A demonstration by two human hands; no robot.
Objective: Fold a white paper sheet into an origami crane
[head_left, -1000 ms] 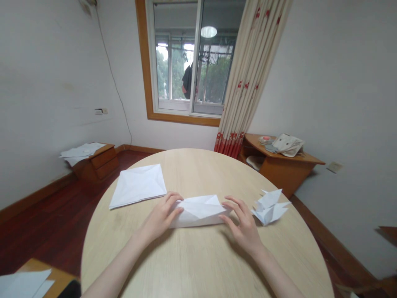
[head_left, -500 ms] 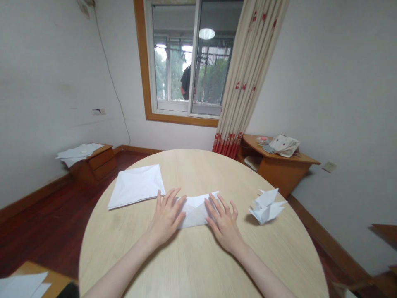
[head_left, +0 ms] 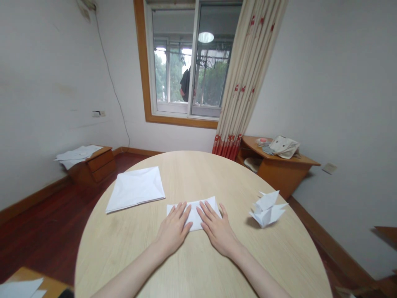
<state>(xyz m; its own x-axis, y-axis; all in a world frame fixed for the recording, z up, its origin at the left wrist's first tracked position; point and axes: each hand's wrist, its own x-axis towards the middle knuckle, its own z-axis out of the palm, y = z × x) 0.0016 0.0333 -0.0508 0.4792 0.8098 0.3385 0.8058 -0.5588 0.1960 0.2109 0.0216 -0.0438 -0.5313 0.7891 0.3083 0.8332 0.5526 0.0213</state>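
A folded white paper [head_left: 194, 209] lies flat near the middle of the round wooden table [head_left: 198, 265]. My left hand [head_left: 173, 228] rests on its left part, fingers stretched out flat and open. My right hand [head_left: 217, 228] presses on its right part, fingers likewise flat and spread. The two hands lie side by side and cover most of the paper; only its far edge and corners show.
A stack of white sheets [head_left: 135, 188] lies on the table to the left. A folded paper figure [head_left: 267, 208] stands to the right. Beyond are a low drawer unit with papers [head_left: 89, 161], a side table with a bag [head_left: 279, 159], a curtain and a window.
Both hands slid inward from the ends of the paper to its middle and flattened on it. The paper now looks shorter and lies flatter.
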